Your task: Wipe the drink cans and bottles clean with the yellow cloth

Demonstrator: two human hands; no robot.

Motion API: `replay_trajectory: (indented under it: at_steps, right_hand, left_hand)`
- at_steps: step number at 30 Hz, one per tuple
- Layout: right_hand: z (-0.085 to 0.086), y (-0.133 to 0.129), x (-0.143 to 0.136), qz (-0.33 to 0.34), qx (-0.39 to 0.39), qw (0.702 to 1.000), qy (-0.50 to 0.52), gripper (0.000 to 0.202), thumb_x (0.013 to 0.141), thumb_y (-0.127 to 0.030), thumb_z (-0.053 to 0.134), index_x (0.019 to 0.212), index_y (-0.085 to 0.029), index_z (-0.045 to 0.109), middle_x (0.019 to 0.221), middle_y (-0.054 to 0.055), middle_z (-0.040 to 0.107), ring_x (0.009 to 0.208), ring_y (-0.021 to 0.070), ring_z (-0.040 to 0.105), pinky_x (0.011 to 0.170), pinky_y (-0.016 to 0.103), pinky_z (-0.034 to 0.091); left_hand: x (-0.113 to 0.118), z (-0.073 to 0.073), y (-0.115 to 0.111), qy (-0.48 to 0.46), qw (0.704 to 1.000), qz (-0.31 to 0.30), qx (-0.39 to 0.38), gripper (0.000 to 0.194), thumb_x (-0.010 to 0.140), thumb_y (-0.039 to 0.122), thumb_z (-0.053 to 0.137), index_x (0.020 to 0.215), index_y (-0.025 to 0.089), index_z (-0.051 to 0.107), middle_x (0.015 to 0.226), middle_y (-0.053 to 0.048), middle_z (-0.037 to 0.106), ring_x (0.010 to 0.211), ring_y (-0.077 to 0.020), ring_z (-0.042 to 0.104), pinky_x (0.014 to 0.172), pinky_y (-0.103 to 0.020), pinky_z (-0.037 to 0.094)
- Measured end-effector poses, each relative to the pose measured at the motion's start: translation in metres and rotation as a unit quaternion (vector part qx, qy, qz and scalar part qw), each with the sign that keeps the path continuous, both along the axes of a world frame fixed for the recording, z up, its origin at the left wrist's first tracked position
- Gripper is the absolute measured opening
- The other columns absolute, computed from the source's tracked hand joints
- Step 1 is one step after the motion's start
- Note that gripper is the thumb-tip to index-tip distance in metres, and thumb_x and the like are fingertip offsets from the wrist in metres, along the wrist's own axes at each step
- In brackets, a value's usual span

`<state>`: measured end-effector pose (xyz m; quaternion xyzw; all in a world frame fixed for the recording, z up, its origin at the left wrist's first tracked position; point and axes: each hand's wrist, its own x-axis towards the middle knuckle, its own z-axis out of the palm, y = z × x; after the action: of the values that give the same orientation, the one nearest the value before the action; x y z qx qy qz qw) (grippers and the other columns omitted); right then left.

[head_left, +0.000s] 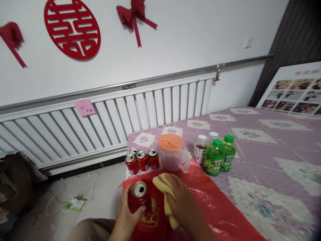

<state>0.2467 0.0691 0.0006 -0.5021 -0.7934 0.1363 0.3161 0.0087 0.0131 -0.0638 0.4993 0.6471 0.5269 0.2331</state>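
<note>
Can (139,196) held near upright in left hand (128,215), grip curved about its sides, over red sheet (210,204); contact beneath cannot be told; cloth (163,183) bunched in right hand's (179,197) grip, just right of can, gap between; left hand nearer.

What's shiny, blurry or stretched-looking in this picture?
In the head view, pale glare streaks the crinkled red plastic; also in the head view, the right hand and yellow cloth look a bit soft; at the head view's upper left, the red wall decoration looks like a slanted oval, perhaps from lens stretching.
</note>
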Motion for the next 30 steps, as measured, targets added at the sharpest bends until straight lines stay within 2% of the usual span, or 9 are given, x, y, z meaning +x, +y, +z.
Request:
replay_trajectory:
  at_steps: [7,14,17,23,26,30]
  right_hand:
    - [0.009,-0.007,-0.011,-0.007,0.018,0.998,-0.064,0.057,0.085,-0.008,0.050,0.139,-0.024,0.060,0.143,0.008,0.062,0.122,0.0253,0.061,0.103,0.041,0.051]
    - [-0.007,-0.015,-0.008,-0.015,0.054,0.994,-0.090,0.057,0.085,-0.008,0.052,0.139,-0.025,0.061,0.142,0.009,0.063,0.123,0.0270,0.060,0.103,0.041,0.049]
    - [-0.008,-0.017,-0.004,-0.019,0.052,0.995,-0.088,0.060,0.084,-0.007,0.052,0.140,-0.025,0.060,0.144,0.008,0.062,0.125,0.0271,0.059,0.105,0.042,0.048]
    - [-0.003,-0.018,-0.005,-0.020,0.058,0.996,-0.071,0.059,0.083,-0.009,0.052,0.139,-0.025,0.059,0.143,0.009,0.062,0.123,0.0278,0.060,0.101,0.042,0.049]
    - [-0.003,-0.023,-0.010,-0.005,0.058,0.997,-0.056,0.057,0.085,-0.012,0.054,0.141,-0.025,0.057,0.144,0.009,0.061,0.125,0.0276,0.059,0.103,0.041,0.049]
    - [-0.003,-0.031,-0.019,0.002,0.048,0.997,-0.058,0.056,0.086,-0.015,0.056,0.142,-0.022,0.056,0.144,0.010,0.060,0.127,0.0291,0.058,0.104,0.043,0.050]
  left_hand:
    - [0.018,0.004,0.005,0.013,0.998,0.050,-0.018,0.081,0.063,0.038,0.075,0.136,0.017,0.047,0.133,-0.018,0.063,0.123,-0.0390,0.063,0.102,-0.054,0.055]
    - [0.023,0.005,0.005,0.024,0.997,0.067,-0.031,0.065,0.064,0.039,0.073,0.122,0.015,0.055,0.117,-0.015,0.070,0.112,-0.0381,0.069,0.098,-0.056,0.056]
    - [0.029,0.007,0.002,0.023,0.997,0.061,-0.037,0.064,0.061,0.037,0.072,0.119,0.016,0.056,0.116,-0.015,0.071,0.109,-0.0365,0.070,0.099,-0.054,0.057]
    - [0.041,0.010,-0.003,0.011,0.999,0.034,-0.028,0.057,0.066,0.030,0.072,0.120,0.021,0.056,0.115,-0.009,0.074,0.107,-0.0297,0.073,0.090,-0.042,0.063]
    - [0.043,0.010,-0.003,0.008,0.999,0.035,-0.035,0.057,0.065,0.027,0.074,0.118,0.021,0.058,0.113,-0.008,0.075,0.105,-0.0295,0.074,0.088,-0.041,0.064]
    - [0.044,0.012,-0.004,-0.043,0.999,0.013,-0.027,0.056,0.067,0.025,0.072,0.120,0.022,0.055,0.115,-0.009,0.074,0.104,-0.0280,0.075,0.089,-0.041,0.064]
